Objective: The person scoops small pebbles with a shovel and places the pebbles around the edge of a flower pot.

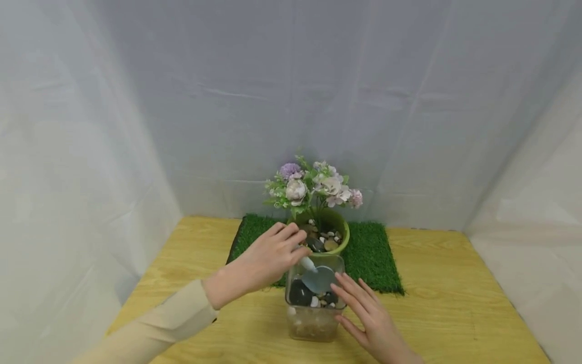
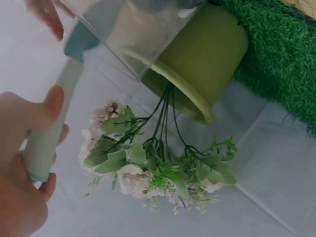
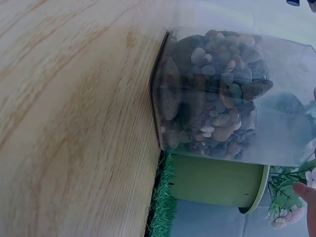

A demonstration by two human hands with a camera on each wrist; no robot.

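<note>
Nearest on the wooden desk [image 1: 436, 303] stands a clear jar [image 1: 313, 316], part filled with pebbles [image 3: 217, 113]. The right hand [image 1: 370, 316] rests open against its right side, fingers straight along the wall. With that load the jar is probably heavy and steady, but its smooth wall looks slippery; a flat hand on the side seems the safest hold. The left hand [image 1: 265, 260] is curled around the pale handle of a small scoop [image 1: 317, 275], whose blue-grey blade dips into the jar's mouth. The scoop looks light and stiff, best held by the handle. Just behind, touching or nearly touching the jar, a green pot [image 1: 334, 227] with stones and flowers [image 1: 311, 187] sits on a grass mat [image 1: 375, 253].
</note>
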